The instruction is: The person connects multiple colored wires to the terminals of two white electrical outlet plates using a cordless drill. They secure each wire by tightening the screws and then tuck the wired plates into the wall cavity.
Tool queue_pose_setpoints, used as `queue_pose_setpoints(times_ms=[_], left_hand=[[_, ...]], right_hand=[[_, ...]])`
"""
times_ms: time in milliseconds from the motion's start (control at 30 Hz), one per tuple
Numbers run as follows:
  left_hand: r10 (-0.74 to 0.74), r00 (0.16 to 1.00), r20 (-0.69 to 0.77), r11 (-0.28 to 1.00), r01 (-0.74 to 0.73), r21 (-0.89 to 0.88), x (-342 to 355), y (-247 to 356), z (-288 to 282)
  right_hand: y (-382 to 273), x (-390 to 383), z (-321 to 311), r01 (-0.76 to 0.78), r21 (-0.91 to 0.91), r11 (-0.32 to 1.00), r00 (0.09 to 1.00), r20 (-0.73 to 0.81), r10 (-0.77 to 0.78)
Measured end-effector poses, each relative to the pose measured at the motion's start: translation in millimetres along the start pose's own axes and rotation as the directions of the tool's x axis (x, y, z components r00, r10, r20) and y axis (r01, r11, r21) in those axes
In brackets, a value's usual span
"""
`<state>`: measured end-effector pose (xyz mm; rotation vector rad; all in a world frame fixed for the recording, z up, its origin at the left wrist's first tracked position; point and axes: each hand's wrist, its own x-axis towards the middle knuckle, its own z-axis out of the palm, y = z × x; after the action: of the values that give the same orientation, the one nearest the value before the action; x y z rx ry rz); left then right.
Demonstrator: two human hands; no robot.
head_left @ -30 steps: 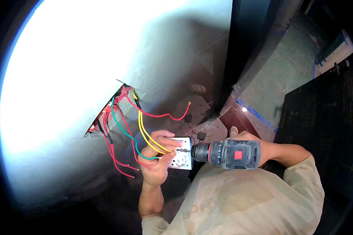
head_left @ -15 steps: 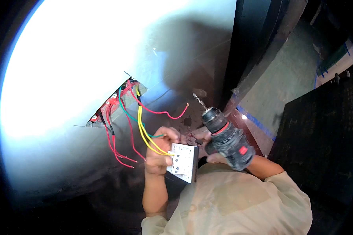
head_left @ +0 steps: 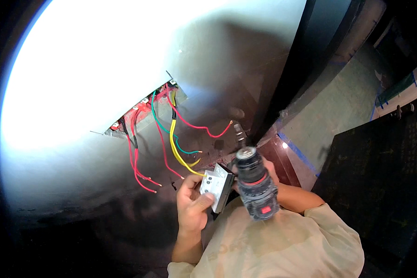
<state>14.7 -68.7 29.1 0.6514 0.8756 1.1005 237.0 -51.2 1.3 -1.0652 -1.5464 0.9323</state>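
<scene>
My left hand (head_left: 194, 208) grips a white wall switch or socket plate (head_left: 212, 186), thumb on its back, where terminal holes show. One yellow wire (head_left: 184, 163) runs down to the plate's upper edge; how firmly it sits there I cannot tell. Beside it hangs a second yellow wire (head_left: 199, 161) with a free end. My right hand (head_left: 270, 169), largely hidden, is behind a black-and-red cordless drill (head_left: 258, 187) and holds it. Its bit (head_left: 239, 132) points up and away, near the bare tip of a red wire (head_left: 215, 135). The drill stands close to the plate's dark side.
Red boxes (head_left: 143, 111) are set in a slot in the brightly lit wall (head_left: 102, 69). From them hang several red wires (head_left: 136, 171) and a green wire (head_left: 178, 141). A dark panel (head_left: 380, 171) stands at the right; blue tape (head_left: 296, 152) lines the floor.
The green wire and one yellow wire have come away from my left hand and the plate. My left hand has shifted its hold lower. The drill has swung left and more upright, beside the plate.
</scene>
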Motion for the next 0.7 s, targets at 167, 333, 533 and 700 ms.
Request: queue_pose_setpoints(times_ms=[167,333,533,700], left_hand=[[0.12,0.988,0.1,0.992,-0.124,0.037,15.9,9.2,-13.5],[0.089,0.942,0.324,0.996,-0.087,-0.02,42.0,10.0,-30.6],[0.104,0.898,0.428,0.994,-0.109,-0.011,76.3,-10.2,-31.5],[0.054,0.948,0.312,0.999,-0.053,-0.014,67.2,-5.5,-3.2]], right_hand=[[9.0,-6.7,7.4,-0.076,-0.004,0.997,0.993,0.086,0.076],[25.4,-12.6,16.1,-0.212,0.543,0.812,0.977,0.113,0.18],[2.3,-12.2,7.2,-0.225,0.213,0.951,0.974,0.052,0.218],[11.3,-11.0,-0.5,-0.168,-0.001,0.986,0.986,-0.003,0.168]])
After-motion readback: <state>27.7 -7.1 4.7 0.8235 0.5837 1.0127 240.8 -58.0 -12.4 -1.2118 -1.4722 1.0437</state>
